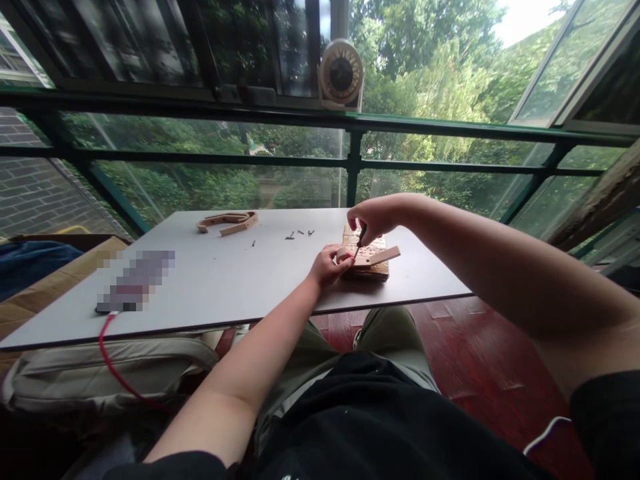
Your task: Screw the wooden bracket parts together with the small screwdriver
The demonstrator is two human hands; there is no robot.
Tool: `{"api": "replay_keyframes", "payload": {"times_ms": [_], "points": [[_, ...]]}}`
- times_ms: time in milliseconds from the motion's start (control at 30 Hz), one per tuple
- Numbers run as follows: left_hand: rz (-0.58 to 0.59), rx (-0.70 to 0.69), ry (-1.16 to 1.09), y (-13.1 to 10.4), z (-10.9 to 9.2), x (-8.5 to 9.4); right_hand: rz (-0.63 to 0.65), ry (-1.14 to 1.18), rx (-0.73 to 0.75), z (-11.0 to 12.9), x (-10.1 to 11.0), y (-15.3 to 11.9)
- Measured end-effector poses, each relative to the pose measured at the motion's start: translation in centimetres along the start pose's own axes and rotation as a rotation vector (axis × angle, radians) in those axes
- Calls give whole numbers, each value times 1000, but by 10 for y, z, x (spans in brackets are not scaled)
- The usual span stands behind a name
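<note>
White table [200,273] by windows, green railing [355,160] beyond. Our right hand [373,217] grasps dark-handled screwdriver [363,233], tip down at pale wooden strip [385,256]. Our left hand [327,265] pinches its left part. Wooden strip rests on rough block [380,273], near right on table. We see loose screws [290,236] farther left, curved wooden pieces [240,225] far left.

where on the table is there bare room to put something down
Widest free patch: the table between the pixelated thing and the left hand, nearer than the screws. A smaller one lies right of the board, below the right forearm. It's crowded on the board, where left hand, right hand, screwdriver and strip meet.
</note>
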State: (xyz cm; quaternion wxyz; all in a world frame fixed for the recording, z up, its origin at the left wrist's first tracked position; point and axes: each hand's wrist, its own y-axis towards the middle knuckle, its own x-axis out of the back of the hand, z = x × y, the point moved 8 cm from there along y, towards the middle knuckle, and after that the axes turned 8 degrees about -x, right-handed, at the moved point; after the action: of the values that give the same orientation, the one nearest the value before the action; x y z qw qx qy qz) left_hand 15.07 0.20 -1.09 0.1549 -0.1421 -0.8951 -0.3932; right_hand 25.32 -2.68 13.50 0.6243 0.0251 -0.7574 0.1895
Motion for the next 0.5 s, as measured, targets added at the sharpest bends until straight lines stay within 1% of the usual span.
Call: {"api": "replay_keyframes", "payload": {"times_ms": [133,233,300,433,500], "points": [[6,3,-62,0,2,-1,-129,-72,74,5,15,-23],[-6,9,-72,-1,5,-1,-161,-118,61,8,18,-28],[-4,5,-68,-1,5,-1,-130,-104,30,9,17,-25],[15,7,-58,-1,4,-2,-10,-32,-16,15,13,-19],[19,8,-55,-1,4,-2,-12,-73,-28,22,16,-17]]}}
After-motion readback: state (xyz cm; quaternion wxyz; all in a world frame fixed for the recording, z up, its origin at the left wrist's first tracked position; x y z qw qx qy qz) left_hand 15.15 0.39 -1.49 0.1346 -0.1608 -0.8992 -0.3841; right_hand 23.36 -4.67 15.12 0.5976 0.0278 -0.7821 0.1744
